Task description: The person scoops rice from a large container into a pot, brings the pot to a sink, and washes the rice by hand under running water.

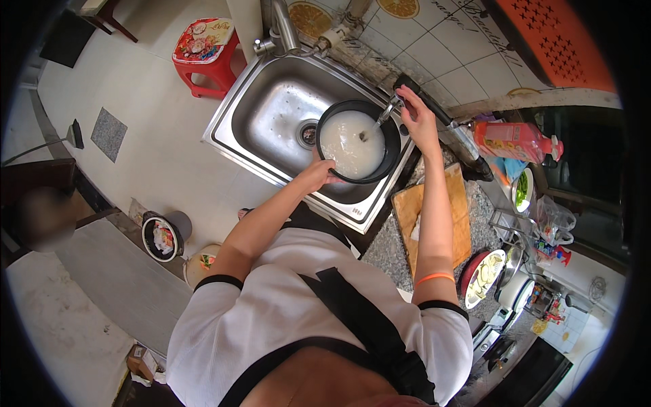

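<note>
A dark round pot full of cloudy whitish water is held over the right part of the steel sink. My left hand is closed on its near-left rim, thumb on the edge. At the pot's far-right side, a metal tap points into the water, where a small dark swirl shows under its stream. My right hand is at this tap, its fingers curled about the top end. The palm hides part of the tap.
Right of the sink lies a wooden cutting board on a speckled counter. Beyond it are a plate of pale slices, a bowl of green vegetables and a pink pump bottle. A red stool and a bin stand on the floor.
</note>
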`<state>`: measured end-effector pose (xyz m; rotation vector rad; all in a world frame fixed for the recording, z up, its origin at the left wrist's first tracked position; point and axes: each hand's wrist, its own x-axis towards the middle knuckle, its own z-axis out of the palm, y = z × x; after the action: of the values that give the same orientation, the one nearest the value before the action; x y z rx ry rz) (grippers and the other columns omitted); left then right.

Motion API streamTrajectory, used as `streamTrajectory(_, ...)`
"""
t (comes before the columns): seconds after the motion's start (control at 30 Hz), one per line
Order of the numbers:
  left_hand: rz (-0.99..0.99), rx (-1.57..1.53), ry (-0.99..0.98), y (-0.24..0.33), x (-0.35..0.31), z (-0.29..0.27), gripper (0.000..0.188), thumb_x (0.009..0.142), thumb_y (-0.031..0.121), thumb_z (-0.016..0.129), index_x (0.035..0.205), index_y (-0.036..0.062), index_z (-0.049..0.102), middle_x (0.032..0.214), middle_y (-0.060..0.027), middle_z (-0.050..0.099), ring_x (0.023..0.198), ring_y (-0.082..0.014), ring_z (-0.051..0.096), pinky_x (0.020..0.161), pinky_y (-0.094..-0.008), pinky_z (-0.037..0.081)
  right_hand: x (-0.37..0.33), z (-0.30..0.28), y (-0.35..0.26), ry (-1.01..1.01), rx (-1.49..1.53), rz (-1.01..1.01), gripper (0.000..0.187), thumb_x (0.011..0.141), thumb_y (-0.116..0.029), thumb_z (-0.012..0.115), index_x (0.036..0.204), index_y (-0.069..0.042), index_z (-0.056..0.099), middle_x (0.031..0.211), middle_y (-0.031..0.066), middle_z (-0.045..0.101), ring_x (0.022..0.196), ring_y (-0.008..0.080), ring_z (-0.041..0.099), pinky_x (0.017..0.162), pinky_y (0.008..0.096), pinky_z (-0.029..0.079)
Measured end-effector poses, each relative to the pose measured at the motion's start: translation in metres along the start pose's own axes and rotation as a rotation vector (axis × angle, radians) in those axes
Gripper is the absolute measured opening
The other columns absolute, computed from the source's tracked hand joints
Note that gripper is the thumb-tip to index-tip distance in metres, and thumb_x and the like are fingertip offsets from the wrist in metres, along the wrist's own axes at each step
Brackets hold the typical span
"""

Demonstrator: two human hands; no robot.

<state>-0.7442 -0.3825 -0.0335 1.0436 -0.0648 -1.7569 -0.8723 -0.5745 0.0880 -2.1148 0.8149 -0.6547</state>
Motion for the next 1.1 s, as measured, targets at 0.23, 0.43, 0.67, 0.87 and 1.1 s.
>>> streamTrajectory(0.23,0.001,0.001,0.043,0.009,-0.006,0.007,0.064,0.072,-0.002,0.037,0.125,0.0112,0.005,0.116,-0.0162,0.035,0.097,-0.0304,0.049,0.074,-0.0430,0.047,0.002,0.025,0.010,0.156,-0.141,-0.101,0.037,0.074,0.003,0.035,0.108,-0.005,0.048,0.116,0.0125,0.042,0.108,0.0251,0.040,0.091,0.0311,0.032)
streamTrajectory(0.43,-0.020,-0.015,0.045,0.006,-0.016,-0.004,0.059,0.072,-0.001,0.038,0.122,0.0103,0.010,0.114,-0.0164,0.036,0.093,-0.0312,0.051,0.074,-0.0432,0.048,0.006,0.083,-0.003,0.499,-0.317,0.060,0.046,0.076,-0.012,0.049,0.117,0.000,0.033,0.121,0.0225,0.027,0.112,0.0336,0.028,0.094,0.0383,0.023)
streamTrajectory(0.67,0.059,-0.097,0.092,0.003,-0.084,-0.060,0.060,0.072,0.000,0.041,0.125,0.0081,0.014,0.111,-0.0162,0.043,0.087,-0.0269,0.055,0.066,-0.0381,0.051,-0.026,0.069,0.019,0.485,0.068,0.231,0.036,0.087,-0.028,0.038,0.111,-0.001,0.033,0.092,0.0097,0.047,0.081,0.0155,0.046,0.071,0.0270,0.039)
streamTrajectory(0.87,0.182,-0.157,0.170,0.024,-0.184,-0.122,0.060,0.070,-0.003,0.039,0.125,0.0070,0.017,0.107,-0.0156,0.046,0.089,-0.0264,0.054,0.068,-0.0415,0.050,-0.043,0.170,-0.041,-0.017,0.450,0.442,0.030,0.088,-0.034,0.034,0.087,-0.007,0.046,0.074,0.0002,0.043,0.064,0.0074,0.041,0.058,0.0243,0.036)
streamTrajectory(1.1,0.311,-0.128,0.383,0.060,-0.305,-0.223,0.061,0.070,0.002,0.043,0.126,0.0118,0.020,0.114,-0.0117,0.041,0.093,-0.0239,0.050,0.066,-0.0370,0.050,0.009,0.316,-0.174,-0.552,0.459,0.337,0.019,0.079,-0.011,0.054,0.064,-0.007,0.042,0.058,-0.0075,0.034,0.055,0.0028,0.030,0.048,0.0187,0.025)
